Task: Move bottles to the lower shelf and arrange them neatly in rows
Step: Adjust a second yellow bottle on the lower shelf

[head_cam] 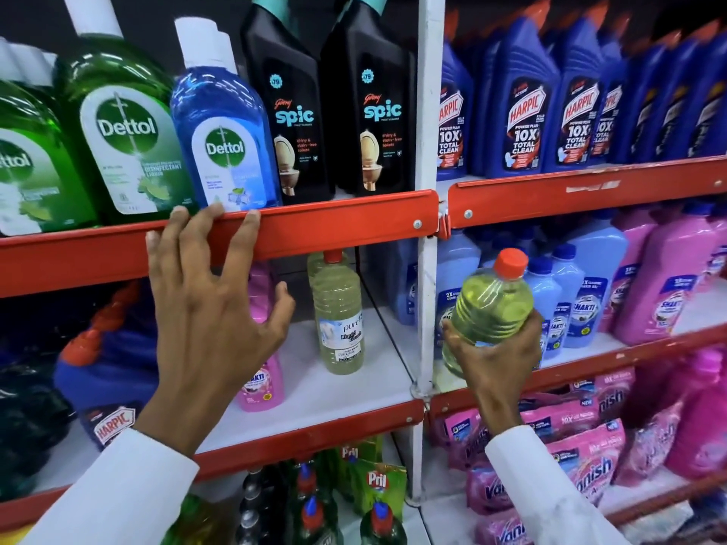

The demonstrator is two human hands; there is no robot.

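My right hand [497, 357] grips a clear bottle of yellow liquid with a red cap [491, 304], tilted, in front of the white upright post. A matching yellow bottle [340, 320] stands upright on the middle shelf [346, 383], with another partly hidden behind it. My left hand [212, 308] is spread open, fingertips resting on the red edge of the upper shelf [314, 226], and holds nothing. A pink bottle [263, 383] stands just right of that hand, partly hidden by it.
Green and blue Dettol bottles [224, 139] and black Spic bottles [291, 112] fill the upper shelf. Blue Harpic bottles [523, 112] stand upper right. Light blue and pink bottles [665, 281] fill the right middle shelf. Pril bottles [377, 493] and pink Vanish pouches [582, 474] lie below.
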